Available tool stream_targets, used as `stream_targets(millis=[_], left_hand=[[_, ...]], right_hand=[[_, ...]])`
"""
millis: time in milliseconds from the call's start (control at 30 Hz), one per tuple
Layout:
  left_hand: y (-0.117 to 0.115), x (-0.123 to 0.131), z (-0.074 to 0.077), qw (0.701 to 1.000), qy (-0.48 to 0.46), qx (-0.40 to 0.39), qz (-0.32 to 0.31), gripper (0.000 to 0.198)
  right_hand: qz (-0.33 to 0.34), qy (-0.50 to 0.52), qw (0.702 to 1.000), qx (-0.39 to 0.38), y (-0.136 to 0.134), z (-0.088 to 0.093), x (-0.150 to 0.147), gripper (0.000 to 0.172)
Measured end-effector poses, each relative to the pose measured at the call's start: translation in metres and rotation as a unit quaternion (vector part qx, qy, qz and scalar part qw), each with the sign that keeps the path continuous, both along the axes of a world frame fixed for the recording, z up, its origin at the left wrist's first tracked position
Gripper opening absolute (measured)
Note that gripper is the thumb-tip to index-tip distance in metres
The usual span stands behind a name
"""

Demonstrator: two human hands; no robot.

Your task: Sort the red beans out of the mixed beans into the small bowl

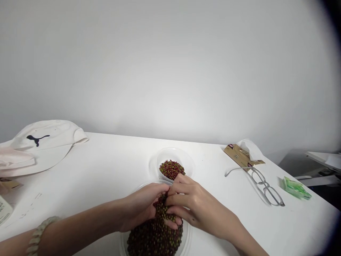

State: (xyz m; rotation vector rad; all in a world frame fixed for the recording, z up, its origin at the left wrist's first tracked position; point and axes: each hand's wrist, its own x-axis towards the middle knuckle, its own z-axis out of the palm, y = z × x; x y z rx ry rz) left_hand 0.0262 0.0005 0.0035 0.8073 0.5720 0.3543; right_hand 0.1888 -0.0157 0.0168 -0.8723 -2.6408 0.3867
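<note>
My left hand (141, 206) is cupped palm up and holds a heap of mixed red and green beans (160, 209). Over that palm my right hand (186, 202) bends down, its fingertips curled together at the beans; whatever they pinch is too small to make out. Directly below both hands stands a large white bowl (188, 245), partly cut off by the frame, with a dark mass of the same beans (154, 238) in it. Just beyond the hands is a smaller white bowl (186, 160) holding red and green beans (172, 169).
A white cap (53, 138) lies at the far left, pink cloth (16, 158) on it. On the right are glasses (262, 183), a brown tissue pack (239, 156) and a green packet (295, 187). A wall rises behind the white table (112, 156).
</note>
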Motion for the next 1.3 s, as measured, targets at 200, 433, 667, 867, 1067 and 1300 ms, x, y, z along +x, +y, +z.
stream_targets(millis=[200,433,667,867,1067,1300], left_hand=[[-0.001,-0.001,0.003,1.000,0.007,0.008,-0.006,0.023],[0.000,-0.005,0.001,0.999,0.036,-0.008,0.007,0.025],[0.001,-0.006,-0.004,1.000,0.010,-0.008,0.004,0.024],[0.001,-0.005,-0.005,1.000,0.015,-0.010,0.000,0.020],[-0.001,-0.005,-0.001,1.000,0.014,-0.013,0.000,0.020],[0.001,-0.005,-0.002,1.000,0.005,-0.015,0.003,0.023]], right_hand=[[0.018,0.071,0.997,-0.002,0.002,0.003,0.004,0.014],[-0.200,0.246,0.939,0.131,0.025,-0.005,0.017,0.012],[-0.244,0.187,0.936,0.172,0.043,-0.018,0.022,0.008],[-0.262,0.172,0.933,0.175,0.048,-0.020,0.025,0.007],[-0.271,0.216,0.916,0.202,0.046,-0.017,0.026,0.007],[-0.249,0.162,0.945,0.138,0.041,-0.013,0.025,0.011]])
